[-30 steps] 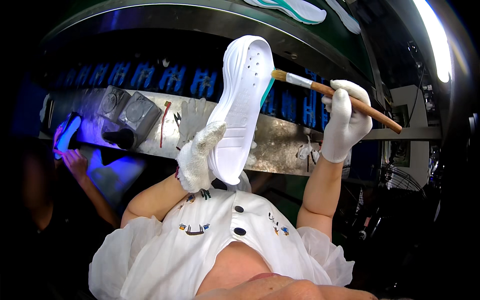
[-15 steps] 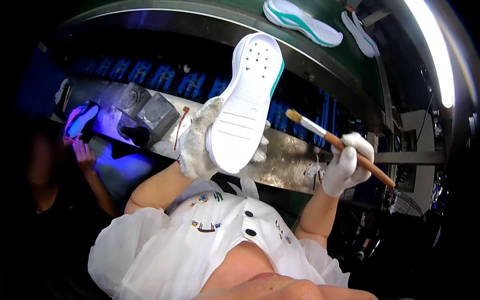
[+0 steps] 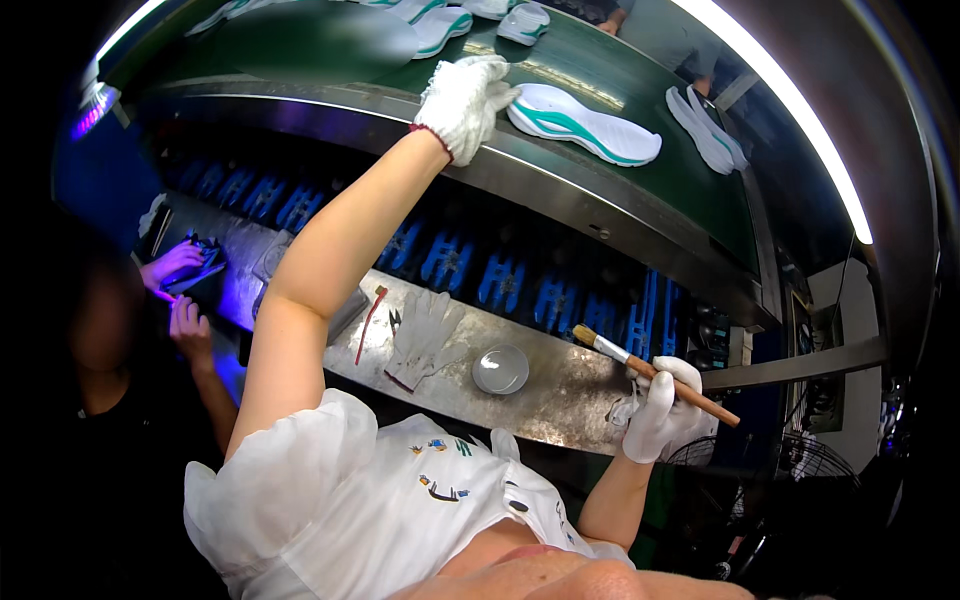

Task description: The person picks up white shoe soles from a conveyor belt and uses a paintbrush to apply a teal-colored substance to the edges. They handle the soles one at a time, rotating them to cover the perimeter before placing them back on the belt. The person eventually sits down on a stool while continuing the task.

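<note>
- My left hand, in a white knit glove, is stretched up to the green conveyor belt, its fingers loosely spread and holding nothing; the fingertips touch the heel end of a white shoe sole with teal stripes.
- That sole lies flat on the belt, lengthwise along it, just beyond the steel rim of the conveyor.
- My right hand, also gloved in white, is down low at my right side, fist wrapped round the wooden handle of a paintbrush. The bristles point up and to the left, the handle end sticks out to the lower right.
- Below the conveyor runs a steel counter. On it, near the brush tip, stands a small round metal tin.
- Just left of the tin lies a spare white glove, flat, fingers spread, and beside it a thin red-handled tool.
- Behind the counter is a row of blue racks.
- Further along the belt, more soles: a pair to the right, others at the top edge.
- To my left, another person's hands work over a dark object under violet light.
</note>
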`<action>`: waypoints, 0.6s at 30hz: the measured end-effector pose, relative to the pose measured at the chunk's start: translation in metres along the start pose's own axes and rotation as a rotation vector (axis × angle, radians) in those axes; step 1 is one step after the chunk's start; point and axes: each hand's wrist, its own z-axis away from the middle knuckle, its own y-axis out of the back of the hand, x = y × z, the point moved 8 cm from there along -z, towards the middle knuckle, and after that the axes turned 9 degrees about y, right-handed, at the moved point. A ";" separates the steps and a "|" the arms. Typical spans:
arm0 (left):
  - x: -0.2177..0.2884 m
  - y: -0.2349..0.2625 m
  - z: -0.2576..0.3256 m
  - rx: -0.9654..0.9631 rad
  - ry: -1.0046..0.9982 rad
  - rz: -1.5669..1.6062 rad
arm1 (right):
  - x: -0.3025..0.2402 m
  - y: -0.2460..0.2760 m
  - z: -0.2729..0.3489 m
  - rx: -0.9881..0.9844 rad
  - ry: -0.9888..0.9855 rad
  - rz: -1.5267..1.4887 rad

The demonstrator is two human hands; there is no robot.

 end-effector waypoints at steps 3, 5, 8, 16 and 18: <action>0.024 -0.026 0.021 0.013 -0.355 -0.822 | 0.006 0.007 0.004 0.007 -0.057 0.044; 0.017 -0.046 0.033 -0.069 -0.355 -1.230 | 0.007 0.011 0.005 0.016 -0.056 0.051; 0.003 -0.059 0.044 -0.207 -0.357 -1.512 | 0.005 0.013 0.008 0.024 -0.049 0.078; -0.019 -0.066 0.095 -0.221 -0.716 -1.489 | 0.017 0.008 0.011 -0.014 -0.131 0.006; -0.016 -0.061 0.102 -0.128 -0.743 -1.391 | 0.015 0.010 0.010 -0.010 -0.115 0.008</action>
